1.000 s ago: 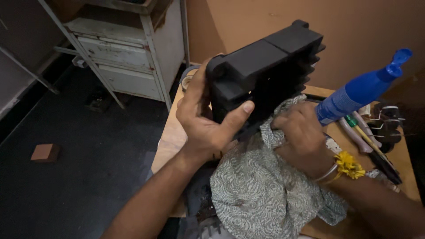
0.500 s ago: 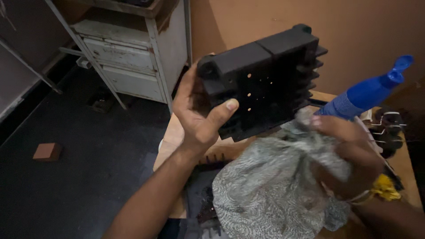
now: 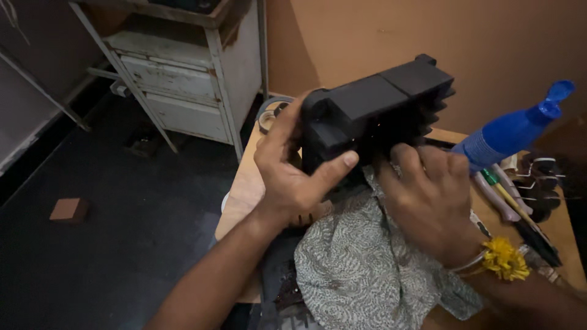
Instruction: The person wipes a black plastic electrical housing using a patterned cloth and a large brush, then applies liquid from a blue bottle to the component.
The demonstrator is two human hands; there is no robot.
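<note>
My left hand (image 3: pixel 292 174) grips a black finned plastic block (image 3: pixel 373 110) by its left end and holds it tilted above the wooden table (image 3: pixel 244 186). My right hand (image 3: pixel 431 198) presses a grey patterned cloth (image 3: pixel 361 269) against the block's underside, with the fingers curled over the cloth. The cloth hangs down from the hand over the table's near part. A yellow flower band (image 3: pixel 506 256) sits on my right wrist.
A blue squeeze bottle (image 3: pixel 510 131) lies tilted at the right, beside several pens and tools (image 3: pixel 510 198). A roll of tape (image 3: pixel 269 116) lies at the table's far left corner. A worn metal cabinet (image 3: pixel 183 79) stands on the dark floor, with a small brick (image 3: pixel 68 209) at left.
The block has turned so that its solid top now faces me instead of its slotted face. My right hand has moved up and left with the cloth, onto the block.
</note>
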